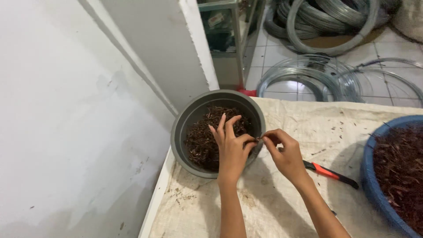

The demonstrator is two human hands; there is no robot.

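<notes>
Forearms rise from the bottom edge of the view over a table [207, 211] covered with pale woven sacking, and the two hands meet just at the near right rim of a grey plastic basin [180, 128]. The right hand [286, 155] has thumb and forefinger pinched together on a small dark piece [260, 139], its other fingers curled in; the left hand [231, 147] pinches the same piece from the other side, with its remaining fingers spread upward and fanned over the basin. The piece lies between the two hands, crosswise from one to the other, and is too small to make out what it is (it looks like the thin, rusty-brown bits in the basin). Both hands are about equally close to it, the left one lying partly over the basin's contents [202, 141]. Just behind the right wrist an orange-and-black handled tool [328, 172] lies flat on the sacking, slanting away to the right, untouched. Further right a blue tub [369, 176] holds more of the same brown bits. Beyond the table, on the tiled floor [273, 53], lie coils of bright wire [308, 77] and heavier grey coils [326, 24].
</notes>
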